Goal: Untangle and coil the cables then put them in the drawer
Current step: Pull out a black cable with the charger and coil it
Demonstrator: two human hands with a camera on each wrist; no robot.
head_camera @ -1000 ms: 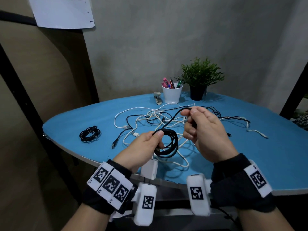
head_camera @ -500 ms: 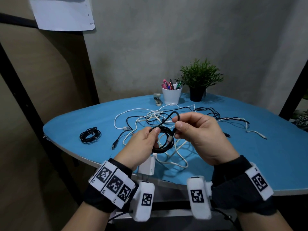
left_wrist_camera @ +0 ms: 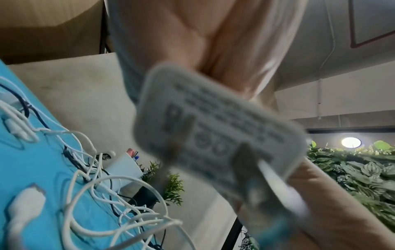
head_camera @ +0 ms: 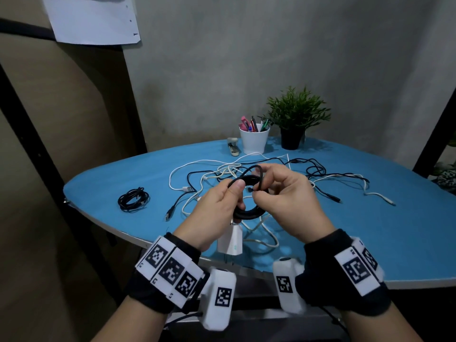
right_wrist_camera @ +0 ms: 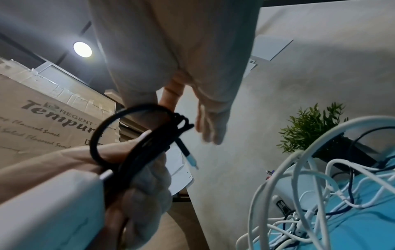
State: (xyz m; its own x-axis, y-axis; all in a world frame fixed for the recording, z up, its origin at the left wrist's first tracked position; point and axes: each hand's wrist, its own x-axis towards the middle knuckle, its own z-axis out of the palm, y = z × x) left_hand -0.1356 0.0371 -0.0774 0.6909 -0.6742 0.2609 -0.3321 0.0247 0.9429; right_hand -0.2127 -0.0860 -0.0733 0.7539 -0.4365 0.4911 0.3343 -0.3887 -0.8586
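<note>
My left hand [head_camera: 236, 196] grips a coiled black cable [head_camera: 249, 214] above the near edge of the blue table [head_camera: 370, 238]. My right hand [head_camera: 261, 186] pinches that cable's free end, which forms a small loop [head_camera: 256, 169] over the coil's top. The right wrist view shows the black coil [right_wrist_camera: 138, 152] in my left fingers, its plug [right_wrist_camera: 190, 158] sticking out. A white charger adapter [head_camera: 232, 243] hangs under the coil; the adapter [left_wrist_camera: 213, 132] is blurred close up. A tangle of white and black cables [head_camera: 217, 174] lies behind my hands. No drawer is in view.
A second coiled black cable [head_camera: 133, 199] lies on the table's left part. A white pen cup [head_camera: 254, 141], a stapler [head_camera: 233, 147] and a potted plant [head_camera: 296, 119] stand at the back edge. Loose cable ends [head_camera: 380, 197] trail to the right.
My right hand has brought the cable's free end down and left onto the coil, looping it over the top. Both hands have drawn closer together and risen a little.
</note>
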